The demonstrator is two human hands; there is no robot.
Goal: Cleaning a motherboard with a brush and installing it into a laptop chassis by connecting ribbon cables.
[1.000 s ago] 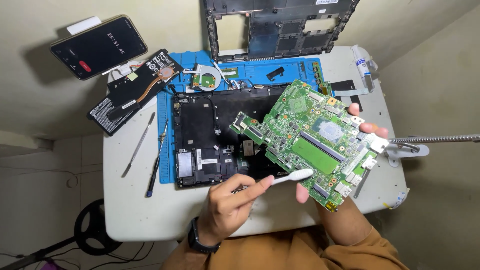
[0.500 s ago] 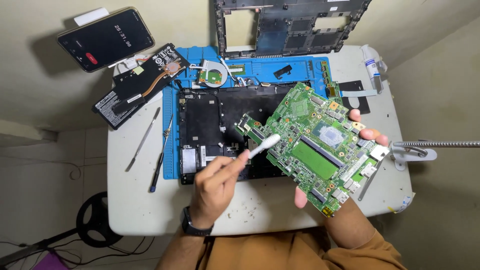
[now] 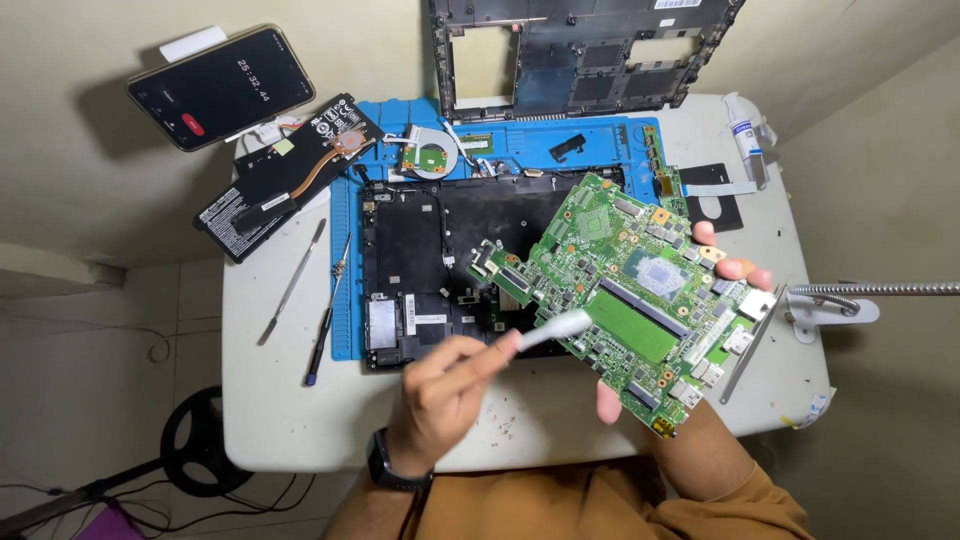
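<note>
Green circuit board (image 3: 635,295), held tilted above the white table (image 3: 290,420), its component side facing the camera. Right hand (image 3: 715,330) supports the board from beneath: fingertips curl over the far edge near the upper right corner, and the thumb shows under the near edge, so the fingers are clamped on the board. Left hand (image 3: 445,395), with a dark watch (image 3: 392,470) at the wrist, has its fingers pinched together around a white brush (image 3: 552,328); the brush's pale head touches the board's lower left edge.

Below and left of the board lies an open black laptop base (image 3: 430,275), resting on a blue work mat (image 3: 520,140). A small round fan (image 3: 428,155) sits on the mat's upper part. A second black laptop shell (image 3: 580,55) leans against the wall at the table's far edge.

Left of the mat lie two slim tools: a metal pry tool (image 3: 292,283) and a screwdriver (image 3: 328,312), side by side but apart. A black battery with a copper heat pipe on top (image 3: 285,180) overhangs the table's upper left corner. A phone (image 3: 220,88) with a lit screen is propped beyond it. A small white tube (image 3: 742,135) lies at the upper right corner. A flexible metal arm (image 3: 870,290) reaches in from the right edge.
</note>
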